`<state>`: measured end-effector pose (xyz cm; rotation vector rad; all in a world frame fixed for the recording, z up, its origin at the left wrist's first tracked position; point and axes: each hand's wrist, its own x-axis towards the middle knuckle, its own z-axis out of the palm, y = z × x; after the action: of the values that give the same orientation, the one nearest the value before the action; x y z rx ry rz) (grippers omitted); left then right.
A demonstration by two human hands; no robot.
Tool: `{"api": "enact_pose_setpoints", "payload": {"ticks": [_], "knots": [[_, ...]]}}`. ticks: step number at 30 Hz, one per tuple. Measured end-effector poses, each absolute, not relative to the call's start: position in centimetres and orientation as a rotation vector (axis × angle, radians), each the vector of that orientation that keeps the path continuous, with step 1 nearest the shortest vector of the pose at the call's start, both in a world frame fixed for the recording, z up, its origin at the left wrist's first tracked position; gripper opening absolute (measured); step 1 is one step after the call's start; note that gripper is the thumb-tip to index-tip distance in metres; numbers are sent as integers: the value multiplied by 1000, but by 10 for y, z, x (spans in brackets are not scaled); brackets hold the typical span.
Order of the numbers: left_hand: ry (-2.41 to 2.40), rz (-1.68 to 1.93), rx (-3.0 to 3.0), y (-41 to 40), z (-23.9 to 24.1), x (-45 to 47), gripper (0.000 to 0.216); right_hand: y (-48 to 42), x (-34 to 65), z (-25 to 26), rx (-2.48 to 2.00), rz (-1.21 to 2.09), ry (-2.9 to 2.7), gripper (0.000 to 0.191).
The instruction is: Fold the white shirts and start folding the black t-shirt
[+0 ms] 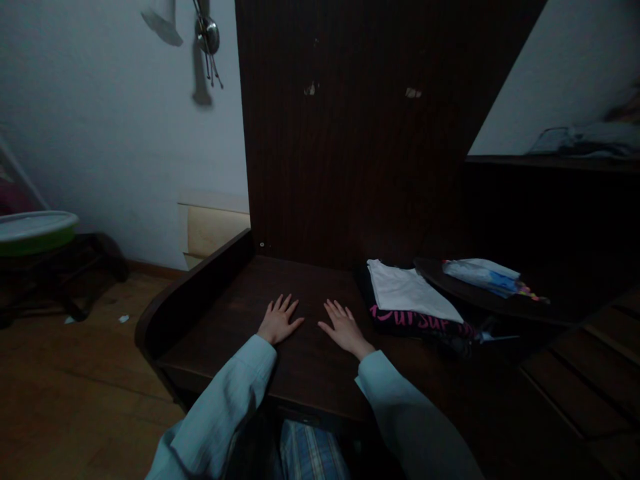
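My left hand (278,321) lies flat, palm down, on the dark wooden desk (225,333), fingers spread and holding nothing. My right hand (343,327) rests flat beside it, a short gap between them, fingers also spread. Both arms wear light blue sleeves. Just right of my right hand sits a stack of folded clothes: a white garment (410,291) on top of a black one with pink lettering (425,324). Neither hand touches the stack.
A tall dark wooden panel (350,133) rises behind the desk. A plastic-wrapped packet (483,275) lies on a dark round surface at right. A green-rimmed basin (35,231) sits on a low stand at left, over a wooden floor. Metal utensils (207,40) hang on the white wall.
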<state>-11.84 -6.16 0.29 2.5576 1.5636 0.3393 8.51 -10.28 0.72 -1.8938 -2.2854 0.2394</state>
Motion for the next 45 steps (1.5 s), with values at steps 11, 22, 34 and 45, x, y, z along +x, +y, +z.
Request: {"api": "enact_pose_setpoints", "payload": {"ticks": [11, 22, 34, 45], "knots": [[1566, 319, 2543, -61, 4, -119, 59, -102, 86, 6, -1903, 268, -2289, 73], [1568, 285, 2555, -62, 6, -120, 61, -102, 86, 6, -1900, 268, -2289, 73], [1588, 239, 2594, -61, 5, -119, 60, -101, 85, 5, -1940, 281, -2289, 75], [1571, 250, 2567, -61, 5, -120, 62, -101, 85, 6, -1929, 278, -2292, 75]]}}
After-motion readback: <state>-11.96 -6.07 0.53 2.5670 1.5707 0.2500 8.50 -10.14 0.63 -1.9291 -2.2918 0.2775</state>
